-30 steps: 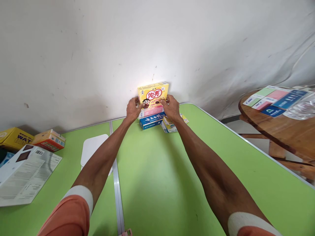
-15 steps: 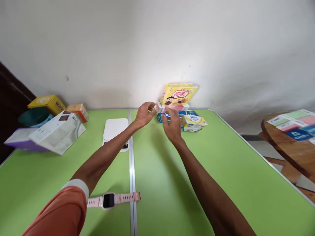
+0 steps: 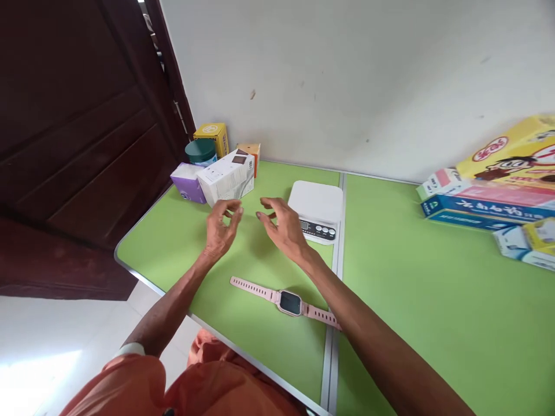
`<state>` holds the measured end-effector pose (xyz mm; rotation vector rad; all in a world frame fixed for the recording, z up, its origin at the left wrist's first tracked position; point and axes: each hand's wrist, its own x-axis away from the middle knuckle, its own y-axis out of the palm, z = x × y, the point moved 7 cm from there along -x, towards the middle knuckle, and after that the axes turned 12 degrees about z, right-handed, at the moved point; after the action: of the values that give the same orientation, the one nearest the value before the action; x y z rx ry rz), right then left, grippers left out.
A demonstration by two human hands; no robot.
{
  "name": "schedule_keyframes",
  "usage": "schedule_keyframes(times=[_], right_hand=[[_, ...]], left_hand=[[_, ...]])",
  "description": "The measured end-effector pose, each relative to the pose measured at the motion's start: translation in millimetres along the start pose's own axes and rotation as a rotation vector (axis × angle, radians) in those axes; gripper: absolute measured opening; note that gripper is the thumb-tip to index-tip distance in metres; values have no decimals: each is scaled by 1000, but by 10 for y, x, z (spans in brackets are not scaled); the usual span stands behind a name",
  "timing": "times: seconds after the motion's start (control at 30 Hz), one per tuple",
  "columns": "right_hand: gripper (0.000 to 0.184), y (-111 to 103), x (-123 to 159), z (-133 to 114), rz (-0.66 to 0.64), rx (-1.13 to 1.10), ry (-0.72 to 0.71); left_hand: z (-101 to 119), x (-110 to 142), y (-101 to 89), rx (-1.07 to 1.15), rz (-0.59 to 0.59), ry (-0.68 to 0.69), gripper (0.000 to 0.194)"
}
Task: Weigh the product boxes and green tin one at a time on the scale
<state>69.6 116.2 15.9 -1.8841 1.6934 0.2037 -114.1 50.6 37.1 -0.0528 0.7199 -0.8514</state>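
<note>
My left hand is raised over the green table, fingers curved and apart, with nothing in it. It is nearest to a white box that leans beside a purple box. Just left of a white digital kitchen scale is my right hand, also open and holding nothing, its fingers bent toward the left hand. A pink-strapped smartwatch lies flat in front of both hands, with my right forearm covering the end of its strap.
Behind the white box stand a green-lidded jar, a yellow box and an orange box. At the far right are a yellow snack box and blue cartons. A metal seam crosses the table. A dark door borders the left.
The view has swung left. Both hands have moved from the snack box and cartons on the right to the space between the white box and the scale.
</note>
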Motion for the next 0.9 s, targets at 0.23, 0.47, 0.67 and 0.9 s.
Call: schedule_keyframes(times=[0.23, 0.47, 0.67, 0.9], right_hand=[[69, 586, -808, 242, 184, 34, 124], [54, 839, -1239, 380, 146, 25, 180], [31, 610, -843, 321, 182, 104, 254], [34, 440, -218, 200, 2, -91, 216]], left_hand=[[-633, -262, -367, -98, 335, -172, 76], [-1065, -263, -101, -42, 157, -337, 82], [-1183, -348, -217, 7, 131, -393, 75], [-1077, -356, -478, 168, -161, -431, 84]])
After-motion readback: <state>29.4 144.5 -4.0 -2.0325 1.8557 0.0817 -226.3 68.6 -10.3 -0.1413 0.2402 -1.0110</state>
